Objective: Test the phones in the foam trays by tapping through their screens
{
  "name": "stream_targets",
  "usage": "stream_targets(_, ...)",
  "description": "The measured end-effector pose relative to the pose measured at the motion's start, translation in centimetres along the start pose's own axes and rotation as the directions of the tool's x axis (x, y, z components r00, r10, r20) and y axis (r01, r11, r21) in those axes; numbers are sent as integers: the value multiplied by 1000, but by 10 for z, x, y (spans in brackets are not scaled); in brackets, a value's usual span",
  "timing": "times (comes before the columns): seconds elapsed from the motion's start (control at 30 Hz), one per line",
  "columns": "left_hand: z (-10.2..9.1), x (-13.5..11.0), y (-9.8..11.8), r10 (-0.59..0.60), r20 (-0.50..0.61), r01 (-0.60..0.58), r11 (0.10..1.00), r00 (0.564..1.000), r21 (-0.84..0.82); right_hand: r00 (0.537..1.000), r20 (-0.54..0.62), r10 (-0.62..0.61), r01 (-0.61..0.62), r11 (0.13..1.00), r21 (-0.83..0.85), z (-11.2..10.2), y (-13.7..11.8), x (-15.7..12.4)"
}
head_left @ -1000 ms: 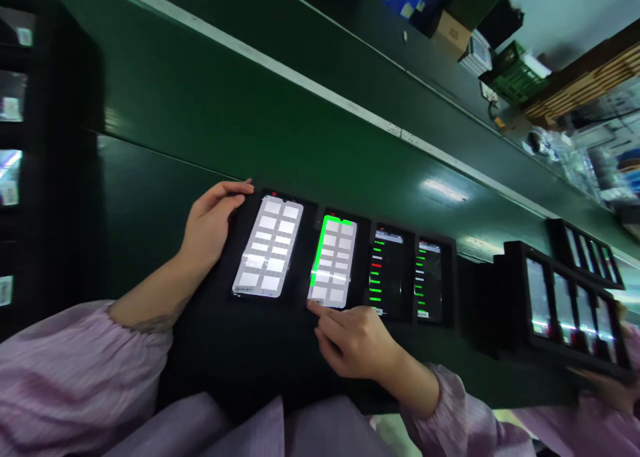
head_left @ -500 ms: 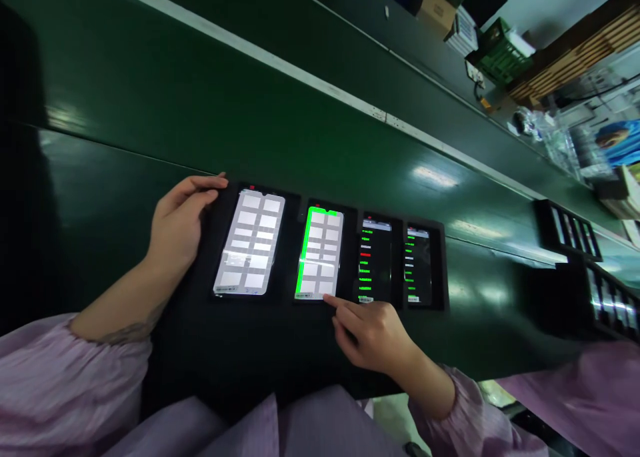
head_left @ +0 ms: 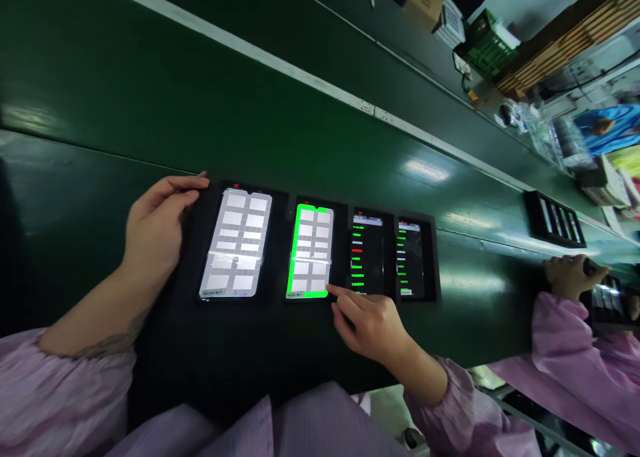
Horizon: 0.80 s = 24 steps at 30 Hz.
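Right hand (head_left: 373,323), index finger out, tip on lower right corner of green-edged phone (head_left: 310,251). Left hand (head_left: 155,227) open, resting against tray (head_left: 200,243) left edge, beside white-screen phone (head_left: 236,243).

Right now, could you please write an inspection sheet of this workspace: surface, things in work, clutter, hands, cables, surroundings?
Surface: dark green belt, glossy, pale strip along it.
Things in work: black tray holds four phones; first phone shows white grid, second phone grid with green edges, third phone and fourth phone dark lists.
Clutter: another tray of phones farther along the belt.
Hands: left hand rests on the tray's left edge; right hand touches second phone's lower right corner with its forefinger.
Cables: nothing seen.
Surroundings: cardboard box, green crate, a co-worker's sleeve at right.
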<state>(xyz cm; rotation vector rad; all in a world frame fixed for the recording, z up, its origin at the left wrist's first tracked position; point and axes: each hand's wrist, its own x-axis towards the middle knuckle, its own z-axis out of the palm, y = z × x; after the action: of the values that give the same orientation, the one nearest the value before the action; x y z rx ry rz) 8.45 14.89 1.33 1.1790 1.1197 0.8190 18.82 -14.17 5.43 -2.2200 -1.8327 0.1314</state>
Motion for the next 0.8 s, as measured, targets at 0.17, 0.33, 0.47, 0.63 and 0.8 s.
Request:
stream_targets(0.17,1,-1,1,1,-10,-1,1000,1000,-20,999,13,53,-52,998,-27,6,8,7)
stream_targets(0.33,1,0,-1,-6,-4,6,1000,1000,-21,995,48,84,-80,994,-80,8,19,19)
stream_targets(0.47,-2,1,-4,-9,6,9,1000,1000,-28,990,68,124,-116,986,-118,7,30,35)
stream_targets(0.63,-2,0,-2,-33,-3,33,999,999,-10,975,82,207,-198,975,-105,5,43,59)
stream_targets(0.8,-2,-1,0,-46,0,46,999,999,-20,967,60,249,-240,962,-129,4,53,76)
